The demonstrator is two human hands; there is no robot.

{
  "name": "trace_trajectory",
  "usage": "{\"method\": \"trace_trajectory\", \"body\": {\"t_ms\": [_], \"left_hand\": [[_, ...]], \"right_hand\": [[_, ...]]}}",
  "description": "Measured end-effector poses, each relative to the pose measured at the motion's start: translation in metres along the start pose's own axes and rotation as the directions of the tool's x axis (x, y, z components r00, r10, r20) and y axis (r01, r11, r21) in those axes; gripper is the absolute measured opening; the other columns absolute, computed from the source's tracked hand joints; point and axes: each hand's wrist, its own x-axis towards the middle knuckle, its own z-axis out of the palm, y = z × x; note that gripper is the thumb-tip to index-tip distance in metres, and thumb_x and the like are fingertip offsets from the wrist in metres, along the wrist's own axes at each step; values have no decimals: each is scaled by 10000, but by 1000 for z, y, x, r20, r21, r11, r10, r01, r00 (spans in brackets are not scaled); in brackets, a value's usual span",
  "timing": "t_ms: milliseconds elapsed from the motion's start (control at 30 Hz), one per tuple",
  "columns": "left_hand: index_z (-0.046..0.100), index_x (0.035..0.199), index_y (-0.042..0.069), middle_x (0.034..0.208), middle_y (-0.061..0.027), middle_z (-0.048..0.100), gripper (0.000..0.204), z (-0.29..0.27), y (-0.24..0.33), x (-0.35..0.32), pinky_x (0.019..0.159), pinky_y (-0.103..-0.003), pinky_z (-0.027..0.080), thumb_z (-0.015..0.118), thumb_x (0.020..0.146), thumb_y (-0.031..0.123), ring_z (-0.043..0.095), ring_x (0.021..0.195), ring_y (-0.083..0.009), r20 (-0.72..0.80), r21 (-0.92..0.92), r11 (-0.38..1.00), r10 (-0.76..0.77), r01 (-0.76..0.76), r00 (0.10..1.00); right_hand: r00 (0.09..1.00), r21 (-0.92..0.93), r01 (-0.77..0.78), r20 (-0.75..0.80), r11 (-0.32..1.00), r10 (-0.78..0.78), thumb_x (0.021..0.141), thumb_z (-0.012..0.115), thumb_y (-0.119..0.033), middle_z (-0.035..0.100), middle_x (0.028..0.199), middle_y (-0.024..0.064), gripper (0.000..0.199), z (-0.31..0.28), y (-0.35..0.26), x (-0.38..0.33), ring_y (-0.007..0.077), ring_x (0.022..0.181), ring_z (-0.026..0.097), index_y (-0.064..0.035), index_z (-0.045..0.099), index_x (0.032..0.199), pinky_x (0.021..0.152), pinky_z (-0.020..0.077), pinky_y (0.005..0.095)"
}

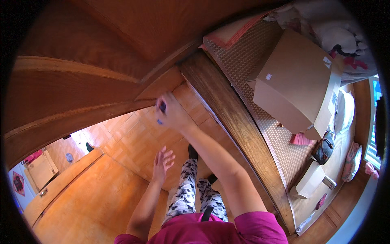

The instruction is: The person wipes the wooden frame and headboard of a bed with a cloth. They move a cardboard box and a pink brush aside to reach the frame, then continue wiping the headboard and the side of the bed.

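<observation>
My right hand reaches forward, close to the lower edge of a large brown wooden cabinet. Its fingers are curled and slightly blurred. Something small and dark, with a bit of blue below it, shows at the fingers, but its kind cannot be made out. Lower and to the left, my left hand hangs over the floor with its fingers apart and nothing in it.
On the right, a bed with a woven mat and wooden side rail holds a big cardboard box, a dark bag and a white box. A wooden door stands at lower left; tiled floor lies below me.
</observation>
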Motion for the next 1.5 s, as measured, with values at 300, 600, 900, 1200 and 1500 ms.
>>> {"method": "trace_trajectory", "body": {"t_ms": [300,600,900,1200,1500], "left_hand": [[527,1338,29,1223,-137,628,442,132,89,31,930,-402,514,683,957,189,624,1115,-276,89,196,883,417,-426,905],[478,1449,153,1479,-137,418,497,229,234,145,1059,-514,421,609,986,278,456,1298,-387,649,728,-493,721,-477,244],[601,1312,114,1490,-71,447,419,268,155,159,1055,-591,331,579,930,285,414,1289,-346,456,889,-387,797,-246,396],[691,1116,143,1429,-62,521,250,280,-5,29,974,-617,365,615,881,181,439,1264,-319,659,744,-384,557,-546,506],[702,1214,286,1441,-5,529,397,256,50,68,1004,-579,413,595,871,117,462,1276,-326,549,835,-407,665,-370,506]], "right_hand": [[995,-448,-33,-103,893,-15,844,700,-180,634,1179,178,306,-137,-32,-171,372,1058,598,-45,648,1114,931,467,466],[544,-496,-792,-838,356,40,979,590,-255,581,999,129,210,-305,58,-273,303,964,558,-46,606,1003,885,442,443],[609,-616,-757,-786,216,-106,830,678,-236,687,856,56,153,-302,36,-252,267,750,637,-113,697,920,685,518,408],[581,-568,-777,-813,271,-37,818,633,-253,659,768,171,226,-297,20,-237,371,748,632,-39,686,770,708,493,491],[483,-391,-860,-833,329,271,896,700,-418,602,1291,118,568,-316,78,-288,298,1204,551,-63,574,1321,1060,430,423]]}}
